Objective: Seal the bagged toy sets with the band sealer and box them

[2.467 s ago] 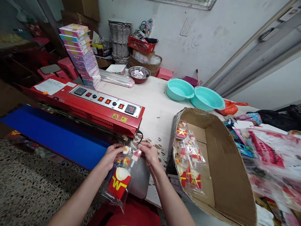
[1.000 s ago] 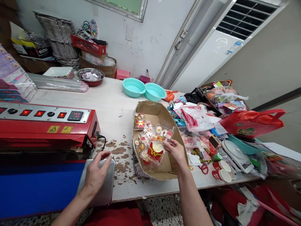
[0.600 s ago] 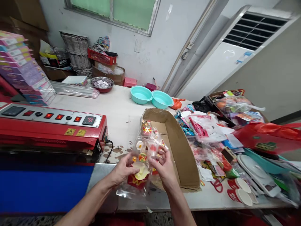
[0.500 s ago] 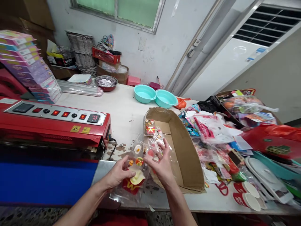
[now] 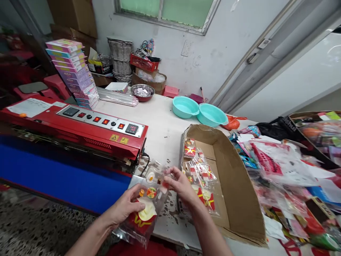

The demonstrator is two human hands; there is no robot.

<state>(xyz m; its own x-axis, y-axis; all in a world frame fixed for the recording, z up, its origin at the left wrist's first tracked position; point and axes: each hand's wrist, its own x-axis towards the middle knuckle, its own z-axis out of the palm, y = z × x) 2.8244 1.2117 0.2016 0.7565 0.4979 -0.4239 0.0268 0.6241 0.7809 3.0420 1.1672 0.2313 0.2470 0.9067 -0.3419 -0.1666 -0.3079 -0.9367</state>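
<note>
Both hands grip clear plastic packet point(image 5: 156, 204) beside band sealer

Left hand point(image 5: 124, 207): palm turned inward, thumb laid flat across the packet's face at the cream-coloured piece point(image 5: 147, 212), fingers at its left edge; grip firm. Right hand point(image 5: 182, 187): raised slightly higher, fingers curled, thumb and fingertips pinching the packet's upper right edge near the ice-pop piece point(image 5: 164, 185). Forearms converge from the lower corners of the view. Packet is held tilted, upper end away from the wearer, at the table's point(image 5: 165, 145) near edge, between the red band sealer's point(image 5: 106, 137) right end and the cardboard box point(image 5: 237, 188). Similar filled packets point(image 5: 204, 177) lie inside that box.
</note>
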